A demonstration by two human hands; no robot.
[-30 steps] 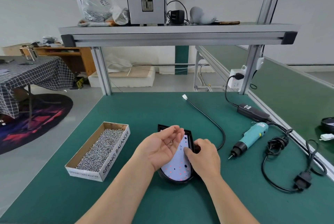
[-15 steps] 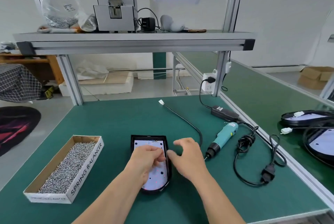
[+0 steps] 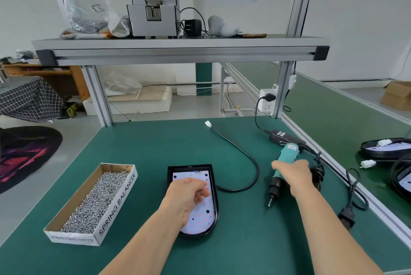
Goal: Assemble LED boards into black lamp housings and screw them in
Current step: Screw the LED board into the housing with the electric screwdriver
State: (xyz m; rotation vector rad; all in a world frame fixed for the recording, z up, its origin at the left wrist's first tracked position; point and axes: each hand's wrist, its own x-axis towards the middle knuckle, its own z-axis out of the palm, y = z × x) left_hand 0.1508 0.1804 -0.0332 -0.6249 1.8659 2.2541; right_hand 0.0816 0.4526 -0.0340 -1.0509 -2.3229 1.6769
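Covering the near-left of the LED board point(image 3: 203, 214) is the left hand point(image 3: 189, 194): fingers curled, tips bunched on the board; whether anything is pinched cannot be told. Board is seated in the black lamp housing point(image 3: 189, 167), near centre of the green mat point(image 3: 155, 145). Left of it, a cardboard box point(image 3: 117, 203) is filled with screws point(image 3: 97, 197). Right, the electric screwdriver point(image 3: 287, 154) is gripped by the right hand point(image 3: 293, 174), bit angled down. Black cable point(image 3: 255, 163) is looped from housing toward the far edge.

Two bare forearms, bare hands point(image 3: 188, 197) point(image 3: 294, 174)
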